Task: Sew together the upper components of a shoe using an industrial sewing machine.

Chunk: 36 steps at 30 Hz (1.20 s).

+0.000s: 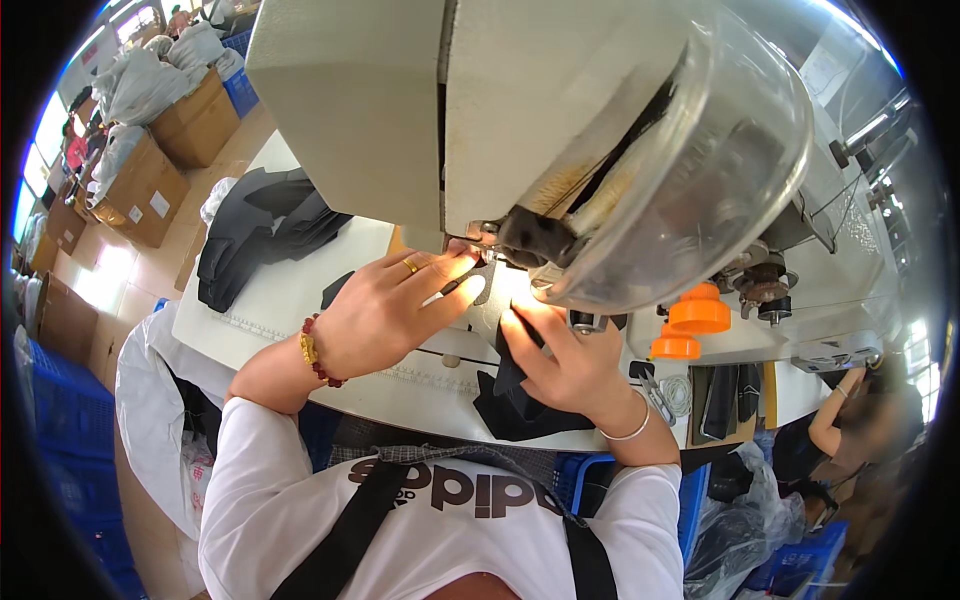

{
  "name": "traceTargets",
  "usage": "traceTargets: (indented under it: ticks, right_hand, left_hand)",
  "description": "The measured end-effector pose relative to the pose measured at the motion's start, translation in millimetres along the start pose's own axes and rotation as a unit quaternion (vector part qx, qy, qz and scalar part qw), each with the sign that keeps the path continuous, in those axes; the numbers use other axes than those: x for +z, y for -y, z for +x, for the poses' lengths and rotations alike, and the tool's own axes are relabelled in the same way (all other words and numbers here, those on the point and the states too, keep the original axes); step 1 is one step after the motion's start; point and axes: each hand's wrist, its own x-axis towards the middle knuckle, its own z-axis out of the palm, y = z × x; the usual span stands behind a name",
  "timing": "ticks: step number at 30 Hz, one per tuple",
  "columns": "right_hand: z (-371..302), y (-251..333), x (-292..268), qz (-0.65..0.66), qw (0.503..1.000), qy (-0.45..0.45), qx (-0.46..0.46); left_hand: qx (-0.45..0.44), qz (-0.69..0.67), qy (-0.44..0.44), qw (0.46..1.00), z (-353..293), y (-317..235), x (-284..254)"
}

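So, left hand (375,305): thumb and index slightly apart, slim tool (440,295) between, grip unclear. Right hand (570,360): half-curled on black piece (508,372) at its 9 o'clock; can't tell if pinched. Both crowd the sewing machine (340,120), 12 o'clock: a slip could catch fingertips. Loose black panel (525,418), 6 o'clock, could snag if dragged.
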Motion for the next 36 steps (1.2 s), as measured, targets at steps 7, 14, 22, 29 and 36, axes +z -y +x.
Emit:
traceTargets:
  ticks: [7,14,22,29,36]
  right_hand:
    - [6.3,9.8,2.1,0.066,0.990,-0.099,-0.076]
    - [7.8,20.3,1.7,0.055,0.991,-0.102,-0.073]
    - [6.9,15.0,-1.3,0.042,0.991,-0.100,-0.079]
    - [5.4,0.8,2.1,0.001,0.992,-0.088,-0.089]
    - [6.8,-5.4,13.3,0.022,0.992,-0.108,-0.060]
  left_hand:
    - [0.019,-0.019,-0.014,1.000,-0.8,7.6,3.4]
    - [0.067,-0.026,0.016,0.997,-0.5,19.1,-3.4]
    - [0.089,0.008,-0.020,0.996,3.6,16.1,-1.8]
    - [0.069,0.033,-0.060,0.995,4.2,20.2,10.4]
    - [0.039,0.007,-0.062,0.997,-1.3,28.3,20.9]
